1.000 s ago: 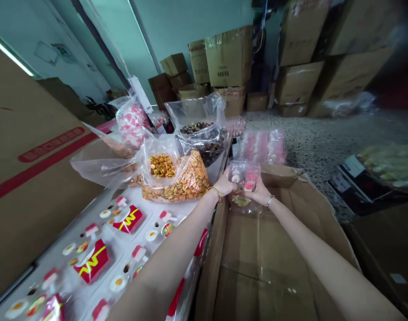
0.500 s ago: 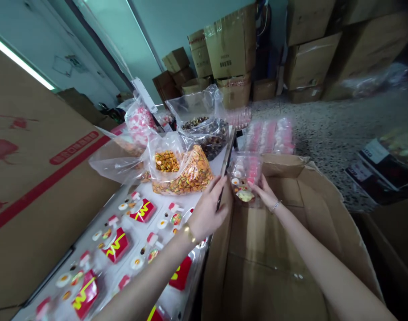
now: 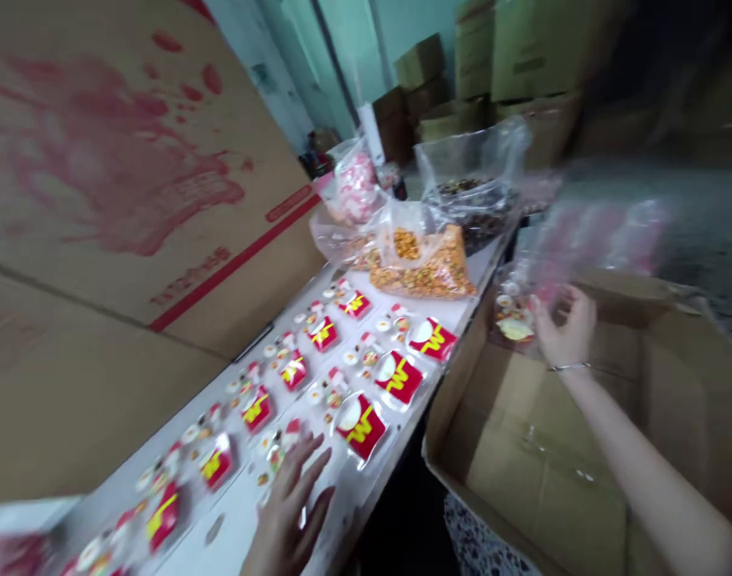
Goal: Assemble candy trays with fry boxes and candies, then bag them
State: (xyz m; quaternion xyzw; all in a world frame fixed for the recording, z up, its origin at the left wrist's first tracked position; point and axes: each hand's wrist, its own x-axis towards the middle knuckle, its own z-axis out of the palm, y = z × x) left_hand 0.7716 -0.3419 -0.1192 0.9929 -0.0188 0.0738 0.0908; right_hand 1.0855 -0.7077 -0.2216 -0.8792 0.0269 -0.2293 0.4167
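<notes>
My right hand pinches the edge of a clear plastic bag at the near left corner of an open cardboard box. Small pieces show inside the bag, one pale yellow and some like tiny fried eggs. My left hand is low over the white table, fingers spread, holding nothing. Just beyond its fingertips lies a small group of charms. Rows of similar groups cover the table, many beside a red fries-carton piece with a yellow zigzag, in clear wrap.
A clear sack of orange pieces stands at the table's far end, near a sack of dark pieces and a pink-white one. A large printed carton borders the table's left. Pink-filled packs lie beyond the open box.
My left hand has let go of a long thin dark object and come back over the table, fingers opening. The view has swung left. My right hand stays at the bag.
</notes>
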